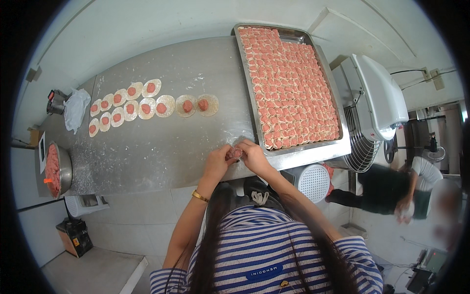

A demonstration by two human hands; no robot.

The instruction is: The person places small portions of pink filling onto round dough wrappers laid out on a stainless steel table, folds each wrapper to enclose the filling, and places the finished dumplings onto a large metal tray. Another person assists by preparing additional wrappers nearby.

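At the table's near edge, my left hand and my right hand pinch a small meat dumpling between their fingertips, its pink filling showing at the top. Round floured dough wrappers lie in two rows on the steel table, each with a lump of pink meat filling on it. Just right of my hands, a large metal tray holds tightly packed rows of open-topped meat dumplings. One gap shows at its far right corner.
A steel bowl of pink minced meat with an orange-handled tool stands at the far left. Behind it lies a white plastic bag. A white mixer stands beyond the tray, near a perforated white stool. Another person is at the right.
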